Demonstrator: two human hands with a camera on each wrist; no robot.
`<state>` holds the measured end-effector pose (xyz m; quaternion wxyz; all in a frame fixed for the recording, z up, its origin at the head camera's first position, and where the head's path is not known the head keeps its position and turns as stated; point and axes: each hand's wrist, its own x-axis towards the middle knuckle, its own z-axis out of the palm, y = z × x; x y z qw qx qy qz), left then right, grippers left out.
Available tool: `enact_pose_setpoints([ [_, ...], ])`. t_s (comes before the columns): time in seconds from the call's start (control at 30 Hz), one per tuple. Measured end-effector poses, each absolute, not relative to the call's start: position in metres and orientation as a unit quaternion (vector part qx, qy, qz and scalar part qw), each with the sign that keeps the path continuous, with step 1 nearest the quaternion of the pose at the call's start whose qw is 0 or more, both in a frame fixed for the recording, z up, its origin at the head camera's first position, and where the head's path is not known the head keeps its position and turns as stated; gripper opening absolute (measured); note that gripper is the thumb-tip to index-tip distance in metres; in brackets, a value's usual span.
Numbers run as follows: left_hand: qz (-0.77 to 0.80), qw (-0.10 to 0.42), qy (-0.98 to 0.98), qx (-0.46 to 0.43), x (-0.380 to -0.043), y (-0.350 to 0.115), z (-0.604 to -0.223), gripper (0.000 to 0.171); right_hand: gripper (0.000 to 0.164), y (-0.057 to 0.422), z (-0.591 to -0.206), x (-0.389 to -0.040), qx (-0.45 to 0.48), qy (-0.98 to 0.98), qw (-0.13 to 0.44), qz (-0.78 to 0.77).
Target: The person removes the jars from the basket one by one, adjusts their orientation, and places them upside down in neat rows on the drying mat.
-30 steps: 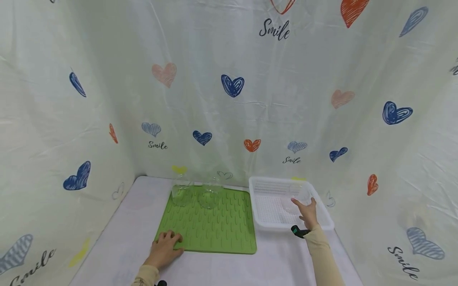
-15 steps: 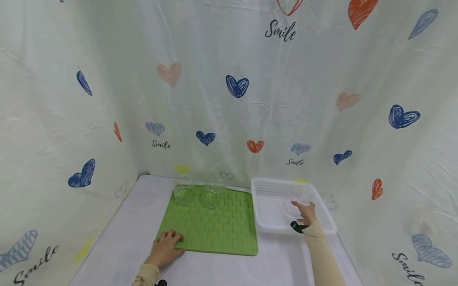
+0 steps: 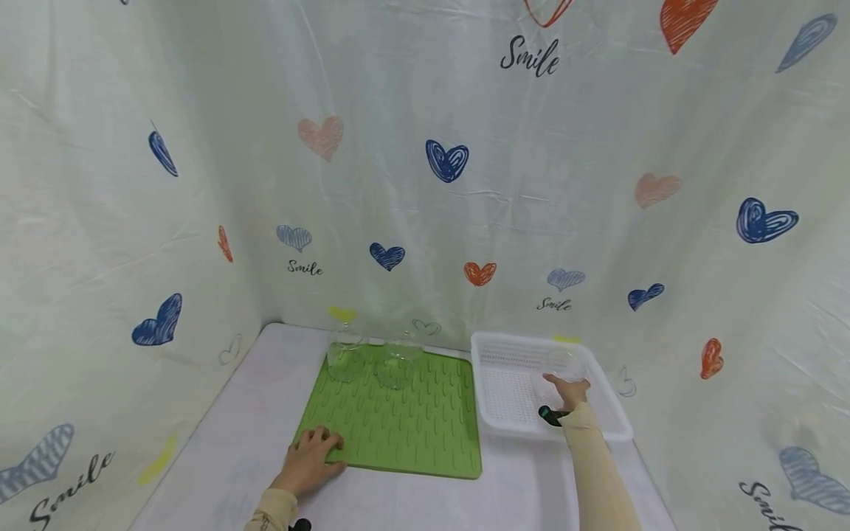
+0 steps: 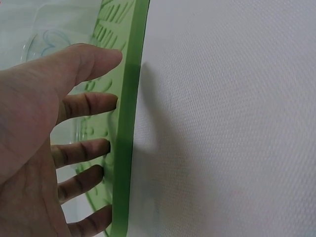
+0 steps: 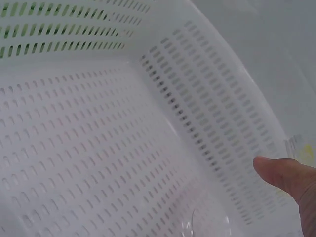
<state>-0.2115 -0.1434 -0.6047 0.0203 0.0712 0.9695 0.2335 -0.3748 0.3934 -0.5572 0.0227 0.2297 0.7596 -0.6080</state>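
My left hand (image 3: pixel 311 464) rests on the near left corner of a green ridged mat (image 3: pixel 425 435). In the left wrist view its thumb and fingers (image 4: pixel 89 150) lie spread and fairly straight at the mat's edge. Two clear glass vessels (image 3: pixel 345 361), round and wide below, stand side by side near the mat's far edge. My right hand (image 3: pixel 569 393) reaches into a white slotted basket (image 3: pixel 508 383), right at another clear glass vessel (image 3: pixel 566 360). Its thumb (image 5: pixel 281 173) extends straight, while the other fingers are hidden, so I cannot tell their hold.
The white-covered table (image 3: pixel 518 479) extends in front of the mat and basket. A pale curtain (image 3: pixel 372 184) printed with hearts and "Smile" hangs close behind and along both sides. The basket's raised rim (image 3: pixel 551 338) stands just right of the mat.
My right hand has lowered and drawn slightly nearer inside the basket, beside the glass vessel. The left hand stays on the mat corner. The whole head view has shifted slightly.
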Motion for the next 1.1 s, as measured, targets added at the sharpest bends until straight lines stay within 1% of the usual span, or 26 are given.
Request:
enact_pose_setpoints([
  [0.17,0.229,0.024,0.971,0.068,-0.213,-0.143,-0.604,0.027,0.122,0.395,-0.559,-0.369,0.233,0.779,0.030,-0.581],
  [0.3,0.230,0.027,0.971,0.067,-0.214,-0.143,-0.604,0.027,0.119,0.394,-0.561,-0.366,0.237,0.791,0.026,-0.564],
  [0.53,0.234,0.030,0.969,0.067,-0.216,-0.143,-0.605,0.027,0.117,0.392,-0.565,-0.368,0.241,0.798,-0.030,-0.552],
  [0.77,0.240,0.042,0.968,0.062,-0.215,-0.144,-0.607,0.027,0.116,0.390,-0.569,-0.370,0.247,0.803,-0.026,-0.542],
  [1.0,0.242,0.040,0.968,0.062,-0.214,-0.144,-0.609,0.026,0.113,0.387,-0.569,-0.370,0.239,0.799,-0.065,-0.547],
  [1.1,0.241,0.037,0.968,0.060,-0.213,-0.144,-0.610,0.027,0.111,0.386,-0.569,-0.368,0.236,0.786,-0.073,-0.567],
])
